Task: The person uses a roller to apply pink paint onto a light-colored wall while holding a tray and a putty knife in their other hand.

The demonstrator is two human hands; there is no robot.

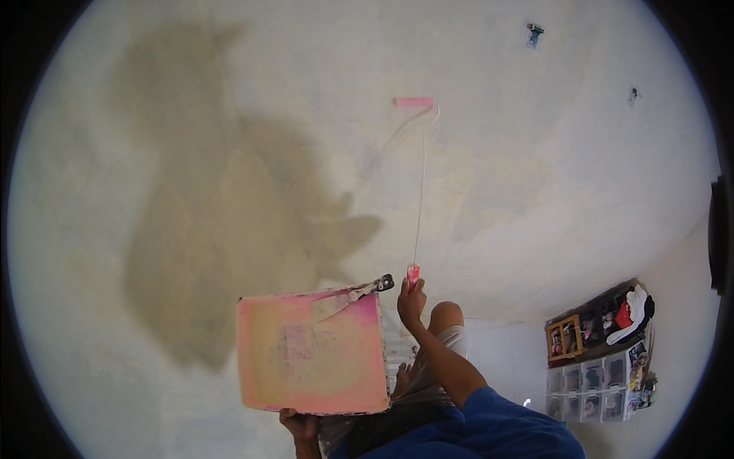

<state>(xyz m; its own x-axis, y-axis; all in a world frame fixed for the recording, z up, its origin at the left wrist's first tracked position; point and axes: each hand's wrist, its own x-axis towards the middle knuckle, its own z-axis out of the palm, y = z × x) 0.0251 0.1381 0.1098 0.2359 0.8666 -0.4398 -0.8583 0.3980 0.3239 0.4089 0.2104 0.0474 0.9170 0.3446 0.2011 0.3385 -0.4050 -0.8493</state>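
Observation:
My right hand (pixel 413 304) is closed round the short pink handle of a long, thin-framed paint roller (pixel 414 102). Its pink sleeve is up against the pale wall, or very close to it, casting a thin shadow. Below and to the left, my left hand (pixel 300 423) grips the lower edge of a square paint tray (pixel 264 382), smeared with pink and yellowish paint. Across the tray's upper right corner lies a scraper (pixel 344 300) with a dark handle that sticks out past the rim, near my right hand.
A patchy pale wall (pixel 489 191) fills most of the view, with my large shadow on its left. Two small wall boxes (pixel 534 35) with loose wires are at the upper right. Clear plastic drawers (pixel 589 382) and a shelf of clothes (pixel 600 321) stand at the lower right.

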